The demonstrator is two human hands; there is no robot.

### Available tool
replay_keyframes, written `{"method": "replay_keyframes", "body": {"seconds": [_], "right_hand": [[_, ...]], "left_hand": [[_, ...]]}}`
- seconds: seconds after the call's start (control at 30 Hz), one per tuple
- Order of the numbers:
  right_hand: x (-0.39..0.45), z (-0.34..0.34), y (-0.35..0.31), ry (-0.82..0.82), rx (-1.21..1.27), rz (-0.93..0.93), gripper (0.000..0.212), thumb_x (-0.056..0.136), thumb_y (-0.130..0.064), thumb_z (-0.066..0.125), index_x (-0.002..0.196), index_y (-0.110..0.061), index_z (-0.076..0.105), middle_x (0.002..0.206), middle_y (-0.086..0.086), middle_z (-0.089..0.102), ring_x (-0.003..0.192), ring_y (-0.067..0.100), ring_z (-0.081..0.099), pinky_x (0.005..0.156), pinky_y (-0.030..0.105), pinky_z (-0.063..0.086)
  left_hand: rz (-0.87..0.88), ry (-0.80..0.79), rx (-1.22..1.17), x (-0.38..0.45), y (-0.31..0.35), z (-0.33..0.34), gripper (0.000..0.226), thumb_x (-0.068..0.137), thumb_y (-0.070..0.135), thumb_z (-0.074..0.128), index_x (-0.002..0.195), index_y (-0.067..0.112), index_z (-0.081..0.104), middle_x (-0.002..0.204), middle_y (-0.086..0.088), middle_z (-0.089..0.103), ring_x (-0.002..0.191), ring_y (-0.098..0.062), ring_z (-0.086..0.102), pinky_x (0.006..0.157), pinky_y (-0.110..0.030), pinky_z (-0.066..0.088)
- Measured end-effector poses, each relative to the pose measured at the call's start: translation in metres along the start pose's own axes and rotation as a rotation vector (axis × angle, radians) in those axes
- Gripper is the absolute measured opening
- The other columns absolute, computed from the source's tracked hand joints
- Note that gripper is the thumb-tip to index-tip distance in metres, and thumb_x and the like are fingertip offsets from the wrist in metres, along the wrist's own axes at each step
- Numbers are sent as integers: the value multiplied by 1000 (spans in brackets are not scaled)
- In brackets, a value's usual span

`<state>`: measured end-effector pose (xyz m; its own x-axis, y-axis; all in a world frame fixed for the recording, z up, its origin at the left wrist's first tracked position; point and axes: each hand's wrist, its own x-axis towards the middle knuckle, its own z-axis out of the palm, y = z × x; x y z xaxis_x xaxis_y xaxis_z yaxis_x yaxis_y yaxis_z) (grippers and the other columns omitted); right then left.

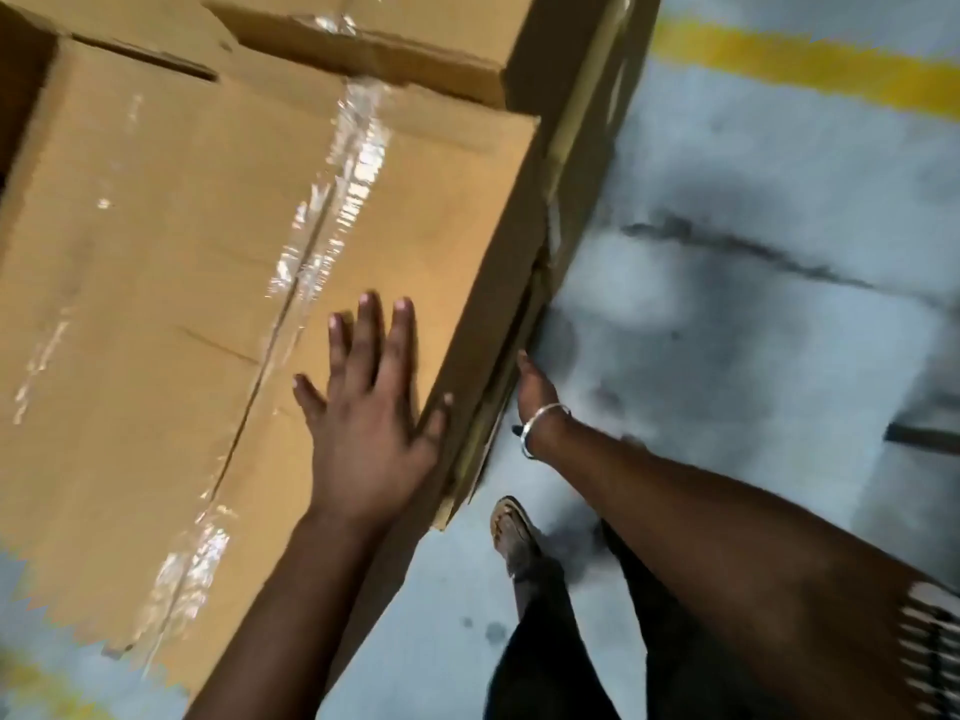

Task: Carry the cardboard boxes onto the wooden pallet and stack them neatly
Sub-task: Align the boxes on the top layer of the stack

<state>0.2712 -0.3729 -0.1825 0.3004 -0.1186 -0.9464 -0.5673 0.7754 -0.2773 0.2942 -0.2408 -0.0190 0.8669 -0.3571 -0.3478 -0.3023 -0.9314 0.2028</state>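
Note:
A large brown cardboard box (171,283) with clear tape along its top seam fills the left and centre of the head view. My left hand (369,407) lies flat on its top near the right edge, fingers spread. My right hand (535,387), with a silver bangle on the wrist, is pressed against the box's right side, its fingers hidden behind the box's side edge. A second cardboard box (395,39) sits beyond the first, touching it. No pallet is in view.
Grey concrete floor (753,330) with dark smudges lies to the right. A yellow painted line (810,65) runs across the top right. My sandalled foot (511,532) stands close beside the box's near corner. A dark object (924,439) lies at the right edge.

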Motion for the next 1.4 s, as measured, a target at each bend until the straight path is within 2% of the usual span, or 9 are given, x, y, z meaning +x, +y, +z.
{"method": "replay_keyframes", "body": {"seconds": [0.07, 0.17, 0.33, 0.5, 0.67, 0.77, 0.9, 1.07, 1.4], "right_hand": [[16, 21, 4, -111, -65, -56, 51, 106, -39, 29, 146, -9, 39, 150, 10, 42, 138, 26, 40, 112, 35, 33], [41, 49, 25, -234, 212, 1, 65, 97, -61, 32, 140, -15, 48, 145, 10, 49, 131, 26, 48, 116, 40, 31], [69, 60, 42, -170, 234, -109, 76, 92, -71, 30, 149, -21, 39, 149, 4, 46, 135, 24, 46, 117, 44, 31], [95, 66, 54, -131, 164, -166, 109, 62, -88, 37, 153, -29, 28, 155, -1, 38, 141, 19, 37, 120, 44, 26], [92, 67, 56, -122, 116, -177, 80, 90, -73, 26, 154, -27, 25, 158, 1, 31, 144, 20, 32, 120, 43, 24], [89, 67, 52, -101, 66, -168, 84, 89, -76, 26, 154, -23, 28, 159, 1, 30, 145, 19, 31, 121, 41, 22], [93, 61, 46, -85, 20, -190, 59, 104, -51, 18, 157, -26, 11, 162, 4, 20, 148, 25, 22, 120, 37, 14], [95, 63, 46, -110, -63, -193, 62, 99, -59, 14, 156, -34, 8, 162, 10, 19, 147, 32, 22, 121, 49, 14], [43, 46, 90, -197, -109, -250, 64, 98, -60, 27, 155, -32, 18, 159, 0, 31, 144, 22, 31, 120, 43, 23]], "left_hand": [[65, 20, 27, 20, -2, -1, 90, 83, 64, 42, 152, 43, -12, 162, 10, -19, 150, -22, -16, 111, -68, 3], [83, 61, 21, 29, -2, -1, 95, 77, 60, 50, 151, 47, -8, 163, 12, -14, 151, -19, -13, 114, -66, 3], [120, 107, -29, 29, -6, 2, 88, 75, 59, 46, 148, 57, -3, 161, 18, -13, 151, -18, -11, 114, -63, 2], [159, 120, -42, 30, -7, 3, 82, 78, 53, 52, 144, 65, 4, 164, 15, -3, 151, -22, -6, 113, -67, 5], [154, 109, -38, 28, -10, 4, 81, 75, 56, 46, 145, 63, 5, 164, 15, 0, 152, -24, -4, 112, -68, 8], [164, 100, -2, 30, -10, 6, 82, 76, 55, 48, 146, 62, 4, 164, 16, -2, 152, -24, -4, 111, -68, 8], [156, 123, -67, 29, -12, 3, 80, 75, 57, 47, 145, 63, 7, 163, 19, 0, 151, -19, -6, 114, -64, 3], [160, 145, -46, 32, -11, 10, 79, 77, 58, 47, 145, 62, 8, 164, 16, 0, 152, -21, -6, 114, -66, 3], [61, 222, -152, -21, -34, 20, 56, 97, 57, 33, 150, 50, 18, 163, 16, 7, 152, -13, -1, 118, -55, 5]]}}
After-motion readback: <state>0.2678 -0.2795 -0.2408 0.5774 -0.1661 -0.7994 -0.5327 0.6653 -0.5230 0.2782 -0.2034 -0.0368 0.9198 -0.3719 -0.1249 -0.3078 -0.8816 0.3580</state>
